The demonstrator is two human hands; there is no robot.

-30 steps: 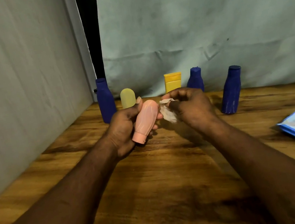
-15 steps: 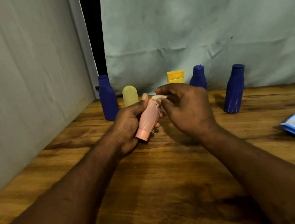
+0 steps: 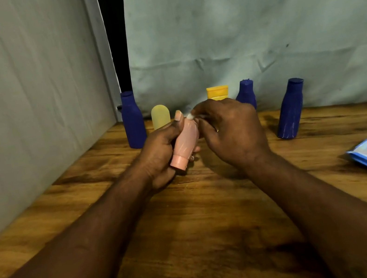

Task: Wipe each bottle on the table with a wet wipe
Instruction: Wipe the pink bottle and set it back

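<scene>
The left hand (image 3: 157,150) grips the pink bottle (image 3: 185,142). Its fingers wrap round the body and the thumb lies along the upper side. The bottle is held clear of the counter (image 3: 214,207), just in front of and to the right of the tall blue bottle (image 3: 133,120), with the cap end toward the person and the base end away. The right hand (image 3: 230,130) has its fingers closed, pinching a wet wipe (image 3: 190,116) against the base end.

Handling, as judged:
- The bottle looks small, light and smooth-walled, and the plastic may give slightly under pressure.
- Once damp it is likely to be slippery.
- Hold it round the mid-body, which leaves both ends exposed, then re-grip to reach the covered band.
- The wipe is limp and bunches up, so keep it firmly pinched.

Further right of the tall blue bottle, a row of other bottles (image 3: 217,91) stands upright and untouched.
</scene>
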